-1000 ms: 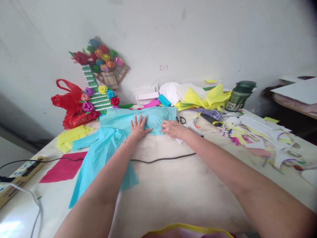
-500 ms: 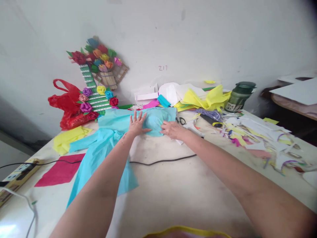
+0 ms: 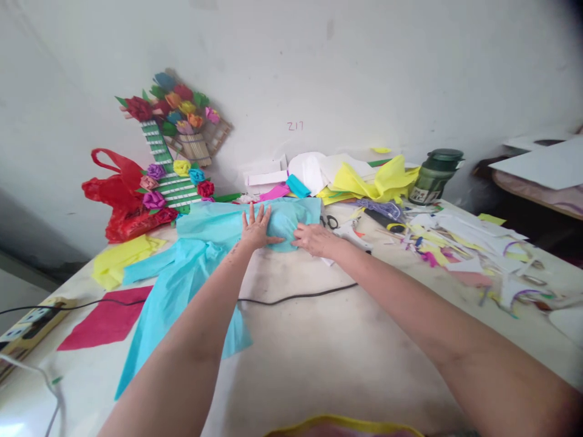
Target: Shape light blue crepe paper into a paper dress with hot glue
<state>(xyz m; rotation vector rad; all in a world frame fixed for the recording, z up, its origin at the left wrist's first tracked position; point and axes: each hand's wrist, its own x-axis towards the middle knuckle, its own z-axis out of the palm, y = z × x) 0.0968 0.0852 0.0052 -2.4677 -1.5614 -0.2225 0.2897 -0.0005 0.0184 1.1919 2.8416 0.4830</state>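
A light-blue sheet of crepe paper [image 3: 212,217] lies across the back of the table. My left hand [image 3: 256,229] rests on it, palm down with the fingers spread. To its right, my right hand [image 3: 314,240] has its fingers curled and pinched on the sheet's right edge, where the paper bunches into small creases. A second, crumpled piece of blue crepe paper [image 3: 177,297] spreads toward the front left, partly hidden under my left forearm. Just past my right hand are the black scissor handles [image 3: 332,222] and a white glue gun [image 3: 348,232].
A decorated stand with paper flowers [image 3: 175,185] and a red plastic bag [image 3: 121,194] are at the back left. A power strip [image 3: 34,325] sits front left; a black cable [image 3: 291,296] crosses the table. A green bottle [image 3: 435,176] and paper scraps [image 3: 464,249] occupy the right.
My left hand has slid slightly right across the blue paper, nearer my right hand. My right hand keeps its pinch on the edge. The whole view has shifted a little.
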